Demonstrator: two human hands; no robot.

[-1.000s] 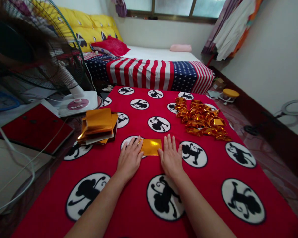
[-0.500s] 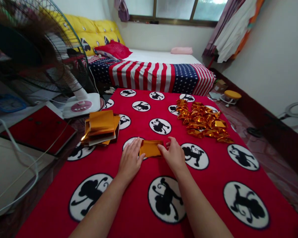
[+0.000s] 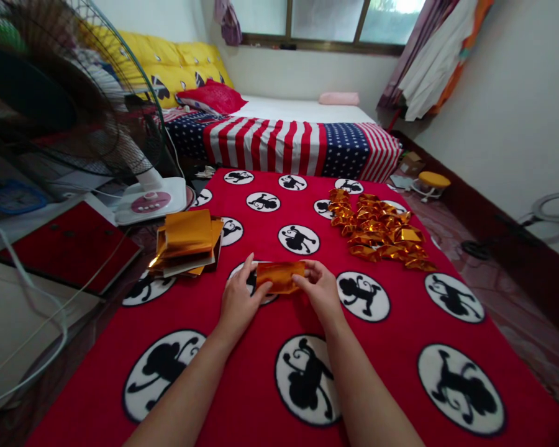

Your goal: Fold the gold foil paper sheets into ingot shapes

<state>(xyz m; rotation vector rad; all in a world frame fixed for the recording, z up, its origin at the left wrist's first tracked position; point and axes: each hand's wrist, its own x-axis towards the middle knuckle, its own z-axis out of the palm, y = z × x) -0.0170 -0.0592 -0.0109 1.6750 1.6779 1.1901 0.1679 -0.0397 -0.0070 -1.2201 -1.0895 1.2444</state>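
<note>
A folded piece of gold foil paper (image 3: 279, 277) is held between both hands, just over the red cloth (image 3: 242, 385) with monkey prints. My left hand (image 3: 241, 294) grips its left end, thumb in front and fingers behind. At the other end my right hand (image 3: 320, 287) pinches the paper between thumb and fingers. To the left lies a stack of flat gold foil sheets (image 3: 189, 239). Several folded gold foil pieces (image 3: 377, 226) sit heaped on the right part of the cloth.
An electric fan (image 3: 151, 198) stands at the left, beside a dark red panel (image 3: 72, 245) and a white cable (image 3: 60, 298). Beyond the cloth is a bed with a striped and starred cover (image 3: 270, 139). A yellow-topped stool (image 3: 433, 180) stands on the floor at right.
The foil paper has come up off the cloth and tilted. My left hand went from lying flat at its edge to gripping it; my right fingers have closed around its right end.
</note>
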